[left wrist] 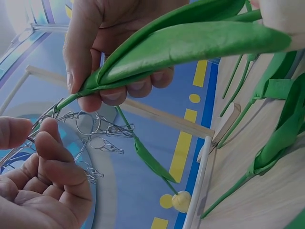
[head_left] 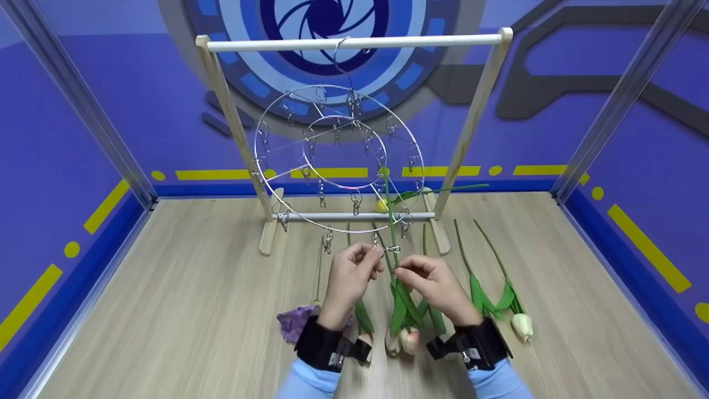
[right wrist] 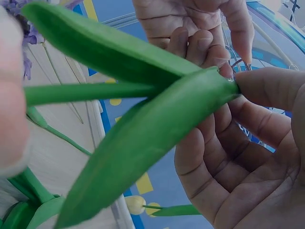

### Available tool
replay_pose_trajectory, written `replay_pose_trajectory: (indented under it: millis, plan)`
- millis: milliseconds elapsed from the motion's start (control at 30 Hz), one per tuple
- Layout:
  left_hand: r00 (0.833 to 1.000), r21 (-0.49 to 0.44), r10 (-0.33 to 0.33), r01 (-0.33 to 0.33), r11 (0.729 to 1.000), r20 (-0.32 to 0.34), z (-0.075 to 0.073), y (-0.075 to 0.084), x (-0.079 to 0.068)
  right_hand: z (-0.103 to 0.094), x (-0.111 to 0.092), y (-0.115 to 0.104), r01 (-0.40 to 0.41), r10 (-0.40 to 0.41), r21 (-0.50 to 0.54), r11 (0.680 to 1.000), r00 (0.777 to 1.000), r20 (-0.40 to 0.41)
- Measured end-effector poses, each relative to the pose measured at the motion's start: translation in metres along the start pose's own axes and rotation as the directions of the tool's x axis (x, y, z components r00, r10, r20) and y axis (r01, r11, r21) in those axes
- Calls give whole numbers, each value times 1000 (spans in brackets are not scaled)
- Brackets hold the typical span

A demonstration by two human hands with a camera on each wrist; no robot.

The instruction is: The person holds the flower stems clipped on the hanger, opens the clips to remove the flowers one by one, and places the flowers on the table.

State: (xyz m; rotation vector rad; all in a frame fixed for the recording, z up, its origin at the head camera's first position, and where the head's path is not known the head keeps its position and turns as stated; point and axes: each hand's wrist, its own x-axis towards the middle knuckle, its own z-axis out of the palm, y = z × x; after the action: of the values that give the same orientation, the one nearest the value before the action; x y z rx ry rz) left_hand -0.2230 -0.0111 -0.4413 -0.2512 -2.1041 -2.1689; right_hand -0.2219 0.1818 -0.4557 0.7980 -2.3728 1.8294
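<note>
A round wire hanger (head_left: 354, 230) with several metal clips hangs from a rack's white top bar. My left hand (head_left: 353, 274) pinches one of its wire clips (head_left: 392, 249) between thumb and fingers. Close beside it, my right hand (head_left: 435, 281) pinches the green stem of an artificial tulip just above its leaves (left wrist: 190, 52). The stem rises past the clip toward the hanger, while the pale pink bloom (head_left: 410, 339) points down. In the right wrist view, a leaf (right wrist: 138, 138) covers part of my fingers. Whether the clip grips the stem is unclear.
Other tulips lie on the wooden table, including a white one (head_left: 522, 326) at right. A purple flower (head_left: 295, 323) lies left of my left wrist. Behind the hanger is a yellow tulip (head_left: 382, 205). The rack's wooden legs (head_left: 471, 124) flank the hanger.
</note>
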Motion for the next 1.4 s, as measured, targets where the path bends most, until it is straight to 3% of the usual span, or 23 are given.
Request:
replay_pose_trajectory:
  millis: [533,1400]
  plan:
    - [997,-48,38,-41,998,-72,-1,0,-4,1,1,-1,12,-12,-7,1000,1000,12]
    - [995,-48,60,-64,997,-85,-3,-1,-6,2,1,0,13,-13,-13,1000,1000,6]
